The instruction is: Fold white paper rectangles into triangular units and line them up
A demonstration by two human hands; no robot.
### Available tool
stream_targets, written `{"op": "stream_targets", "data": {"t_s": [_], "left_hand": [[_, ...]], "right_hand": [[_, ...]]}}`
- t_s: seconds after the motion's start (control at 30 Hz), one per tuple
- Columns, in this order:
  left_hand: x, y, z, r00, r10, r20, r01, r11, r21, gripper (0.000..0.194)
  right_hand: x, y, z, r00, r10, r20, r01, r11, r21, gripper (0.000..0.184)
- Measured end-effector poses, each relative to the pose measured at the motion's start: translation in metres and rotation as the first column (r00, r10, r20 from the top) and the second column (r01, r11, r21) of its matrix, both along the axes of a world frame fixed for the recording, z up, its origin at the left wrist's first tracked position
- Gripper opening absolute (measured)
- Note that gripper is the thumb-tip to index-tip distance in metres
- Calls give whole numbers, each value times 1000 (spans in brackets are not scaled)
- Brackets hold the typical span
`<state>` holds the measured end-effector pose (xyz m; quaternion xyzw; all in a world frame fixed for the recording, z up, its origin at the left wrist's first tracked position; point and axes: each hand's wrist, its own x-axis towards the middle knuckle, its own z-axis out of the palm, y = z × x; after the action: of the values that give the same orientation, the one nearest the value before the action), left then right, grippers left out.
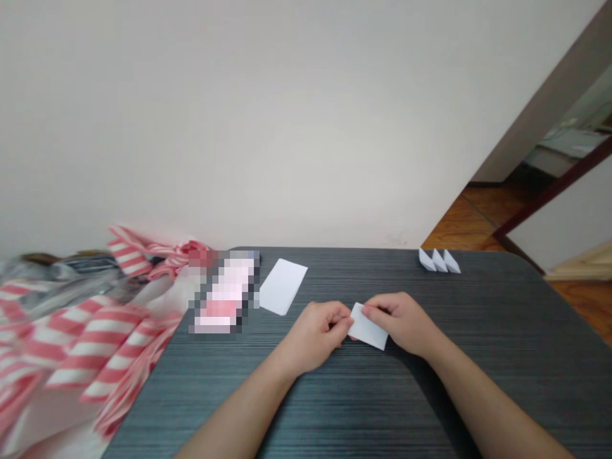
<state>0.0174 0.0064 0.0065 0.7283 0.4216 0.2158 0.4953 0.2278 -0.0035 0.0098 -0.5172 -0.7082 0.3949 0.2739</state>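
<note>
the paper is over the middle of the table. it should be light, bendy and easily creased; edges and corners look the best hold. the left hand pinches its nine o'clock corner, the right hand its two o'clock edge, thumb on top. a sheet lies at ten o'clock, three folded pieces between one and two. no container shows.

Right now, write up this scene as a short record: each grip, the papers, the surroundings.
left grip: pinching the left edge of the held paper
right grip: thumb on the held paper's upper face
table, left: white paper lying flat beside a pixelated object
table, far right: three pointed white pieces in a row
surface: dark table
beyond left edge: red-and-white striped cloth
</note>
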Motion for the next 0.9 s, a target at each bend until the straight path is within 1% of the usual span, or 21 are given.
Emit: {"op": "stream_targets", "data": {"t_s": [0.17,0.37,0.47,0.6,0.73,0.9], "left_hand": [[0,0,0,1000,-10,2,10,1000,-1,27],[1,-1,2,996,42,77,-35,996,-83,27],[2,-1,4,994,60,89,-51,993,-105,26],[3,-1,6,995,57,84,-48,994,-102,25],[3,-1,7,994,62,90,-52,993,-110,24],[2,-1,2,991,74,115,-58,989,-136,25]], "right_hand": [[-1,-1,0,1000,-16,24,16,1000,19,30],[3,0,0,999,-34,-4,34,999,37,25],[5,1,0,999,-42,20,41,998,50,29],[5,1,0,998,-56,40,54,997,60,31],[3,0,1,997,-70,18,69,997,43,29],[6,0,1,997,-75,-1,75,997,0,26]]}}
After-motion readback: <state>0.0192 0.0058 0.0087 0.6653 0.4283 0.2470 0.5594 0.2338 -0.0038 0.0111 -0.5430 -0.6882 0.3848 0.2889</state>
